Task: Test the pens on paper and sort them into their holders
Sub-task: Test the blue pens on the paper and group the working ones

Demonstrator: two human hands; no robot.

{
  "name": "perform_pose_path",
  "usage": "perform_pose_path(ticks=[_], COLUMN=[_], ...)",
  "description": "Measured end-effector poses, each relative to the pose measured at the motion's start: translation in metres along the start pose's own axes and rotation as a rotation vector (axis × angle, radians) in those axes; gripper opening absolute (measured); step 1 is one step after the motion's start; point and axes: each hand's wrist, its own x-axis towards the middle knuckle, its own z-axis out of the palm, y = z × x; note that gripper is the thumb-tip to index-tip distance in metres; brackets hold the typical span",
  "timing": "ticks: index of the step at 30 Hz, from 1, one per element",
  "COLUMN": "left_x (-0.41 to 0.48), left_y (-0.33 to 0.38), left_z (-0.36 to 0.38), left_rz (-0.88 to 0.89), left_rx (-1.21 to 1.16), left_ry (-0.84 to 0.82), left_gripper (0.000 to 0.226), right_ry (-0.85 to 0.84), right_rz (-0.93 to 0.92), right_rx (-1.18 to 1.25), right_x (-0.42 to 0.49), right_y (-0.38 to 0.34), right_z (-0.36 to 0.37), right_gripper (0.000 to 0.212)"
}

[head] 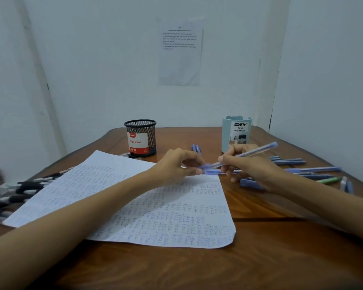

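Now the right hand (249, 165) grips the pen (258, 150) by its barrel, just above the paper's (134, 206) far edge, while the left hand (176, 164) pinches its cap (205, 166); better to keep cap and barrel in line, sliding straight

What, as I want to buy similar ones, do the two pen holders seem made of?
Black holder: likely metal wire mesh, matt; its lattice wall is see-through. Pale blue holder: probably plastic, smooth and opaque, with a moulded shaped rim.

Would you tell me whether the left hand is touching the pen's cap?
Touching. The head view shows the left hand pinching the cap between thumb and finger, while the right hand grips the pen.
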Motion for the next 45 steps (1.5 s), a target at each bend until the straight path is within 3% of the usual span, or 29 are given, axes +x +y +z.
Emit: perform_pose_path(ticks=[4,8,11,17,28,31,35,37,39,45], left_x=[-0.001,-0.001,-0.001,-0.004,-0.001,0.004,0.0,-0.005,-0.007,-0.007], left_y=[0.003,0.006,0.006,0.009,0.004,0.004,-0.006,-0.011,-0.013,-0.014], left_z=[0.002,0.0,-0.004,-0.007,-0.018,-0.03,-0.035,-0.034,-0.036,-0.043], left_rz=[0.03,-0.002,-0.031,0.024,0.035,0.045,-0.099,-0.196,-0.223,-0.257], left_rx=[-0.049,-0.113,-0.171,-0.148,-0.339,-0.081,0.443,0.509,0.529,0.509], left_ry=[0.005,0.059,0.1,0.173,0.052,0.029,-0.175,-0.328,-0.415,-0.496], left_gripper=[0.017,0.018,0.012,0.015,0.021,0.022,0.058,0.064,0.059,0.059], right_ry=[-0.079,0.008,0.032,-0.049,-0.109,-0.106,0.002,-0.059,-0.117,-0.193], right_rz=[0.036,0.05,0.041,-0.011,-0.18,-0.3,-0.749,-0.715,-0.633,-0.384], right_rx=[0.028,0.211,0.32,0.308,0.143,-0.097,-0.844,-1.204,-1.408,-1.469], right_x=[-0.001,0.001,0.001,0.001,0.001,0.007,0.033,0.054,0.076,0.118], right_y=[0.002,0.0,-0.004,0.001,-0.009,-0.022,-0.016,-0.009,0.001,0.016], right_z=[0.001,0.001,-0.004,-0.003,-0.006,-0.011,-0.008,0.001,0.01,0.019], right_gripper=[0.009,0.026,0.02,0.03,0.016,0.008,0.016,0.02,0.022,0.017])
